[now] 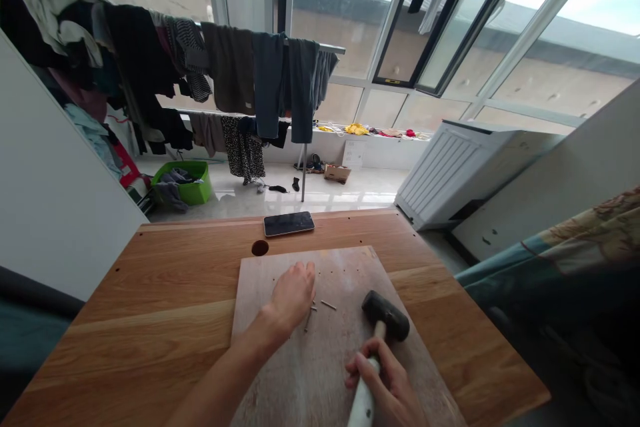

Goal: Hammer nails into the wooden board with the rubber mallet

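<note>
My right hand [383, 377] is wrapped round the pale handle of a rubber mallet [385, 315], whose black head is above the right part of a wooden board [320, 373]. Over the board's upper middle, my left hand [294, 290] is closed with its fingertips pointing down and away from me. Whatever those fingers may hold is hidden behind the hand. Close to its right side lie a few loose nails [329, 305] on the board. A line of small dark holes or nail heads runs across the board's far part.
Beneath the board is a wooden table [150, 320] with a round hole [260, 248]. A phone [289, 224] lies near the far edge. Beyond stand a clothes rack with hanging laundry [230, 70], a green basket [195, 190] and a white cabinet-like unit [440, 170]. A curtain [550, 257] hangs at right.
</note>
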The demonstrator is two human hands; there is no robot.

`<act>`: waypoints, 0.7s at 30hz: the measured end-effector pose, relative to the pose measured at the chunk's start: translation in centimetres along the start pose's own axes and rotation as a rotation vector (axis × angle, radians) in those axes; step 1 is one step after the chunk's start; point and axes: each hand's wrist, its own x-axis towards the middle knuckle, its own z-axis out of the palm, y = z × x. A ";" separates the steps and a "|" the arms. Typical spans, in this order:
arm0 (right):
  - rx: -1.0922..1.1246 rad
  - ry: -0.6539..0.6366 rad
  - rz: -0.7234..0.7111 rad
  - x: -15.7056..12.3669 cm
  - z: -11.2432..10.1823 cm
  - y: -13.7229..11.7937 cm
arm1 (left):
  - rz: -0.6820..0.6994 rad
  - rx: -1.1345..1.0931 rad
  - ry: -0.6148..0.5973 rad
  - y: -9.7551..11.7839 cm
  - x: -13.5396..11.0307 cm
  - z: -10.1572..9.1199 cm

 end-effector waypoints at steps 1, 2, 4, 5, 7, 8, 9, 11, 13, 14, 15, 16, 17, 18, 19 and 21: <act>0.075 0.040 0.021 -0.1 -0.2 0.0 | 0.013 -0.004 -0.006 0.4 0.1 0.0; 0.126 0.083 0.027 -0.3 -0.5 0.0 | 0.027 -0.005 -0.010 0.7 0.1 -0.1; 0.134 0.139 0.014 -0.3 -1.1 -0.1 | 0.054 0.003 -0.017 1.1 0.4 -0.2; 0.089 0.153 0.003 -0.2 -1.6 -0.2 | 0.072 0.011 -0.020 1.2 0.5 -0.2; -0.074 0.167 -0.017 0.3 -2.7 0.0 | 0.116 0.022 -0.020 1.1 0.8 -0.2; -0.177 0.180 -0.040 0.7 -3.3 0.3 | 0.135 0.019 -0.011 0.9 1.0 -0.1; -0.281 0.193 -0.075 1.0 -4.0 0.6 | 0.151 0.007 0.004 0.7 1.2 0.1; -0.450 0.213 -0.166 1.8 -5.3 1.3 | 0.186 -0.070 0.031 0.3 1.8 0.4; -0.534 0.205 -0.221 2.2 -6.2 2.0 | 0.240 -0.234 0.077 0.3 2.7 1.0; -0.542 0.187 -0.222 2.2 -6.4 2.1 | 0.271 -0.343 0.116 0.4 3.3 1.3; -0.527 0.171 -0.201 2.2 -6.4 2.2 | 0.297 -0.461 0.164 0.7 4.0 1.6; -0.497 0.160 -0.162 2.0 -6.3 2.1 | 0.313 -0.579 0.217 1.2 4.8 2.0; -0.460 0.154 -0.110 1.8 -6.0 1.9 | 0.317 -0.687 0.261 1.7 5.7 2.3; -0.422 0.155 -0.055 1.6 -5.7 1.7 | 0.316 -0.775 0.290 2.3 6.5 2.7; -0.391 0.167 -0.006 1.4 -5.4 1.5 | 0.312 -0.837 0.301 2.9 7.4 3.1; -0.359 0.196 0.049 1.0 -4.8 1.2 | 0.312 -0.891 0.300 4.1 8.7 3.7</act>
